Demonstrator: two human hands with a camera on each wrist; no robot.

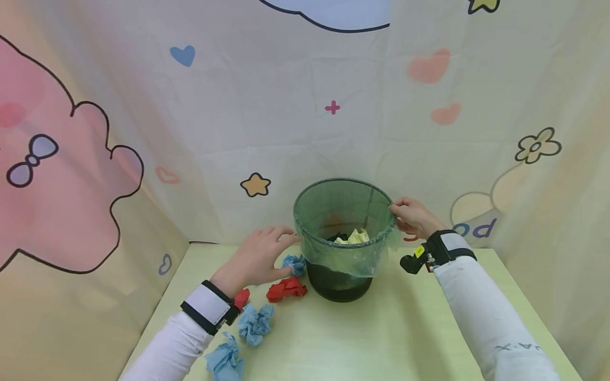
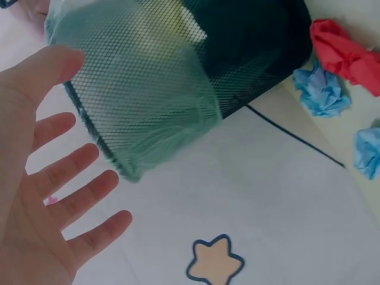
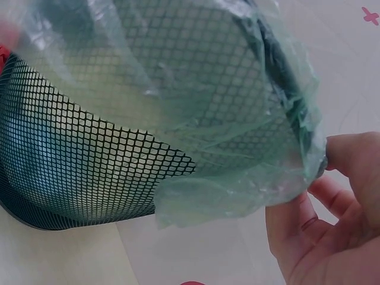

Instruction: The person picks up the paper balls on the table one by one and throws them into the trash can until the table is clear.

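Bench (image 1: 371, 338): the bin and the loose paper are carried; the bin is placed at the far middle, the paper to its left and nearer
Bin (image 1: 339, 288): its long axis is stood roughly upright, mouth up; it is flanked by both hands, the right being nearer, in contact at the rim
Green liner (image 1: 329, 259): folded outward over the rim all round
Left hand (image 1: 259, 254): spread wide, nothing held; the bin is placed just to its right; whether the rim is touched cannot be told
Right hand (image 1: 414, 217): the rim and liner are pinched between thumb and fingers; the bin is placed to its left
Blue paper (image 1: 256, 324): three crumpled pieces, strung from the near left to beside the bin
Red paper (image 1: 287, 289): two pieces seen; one just left of the bin, one partly hidden by the left wrist
Yellow paper (image 1: 357, 237): held inside the bin
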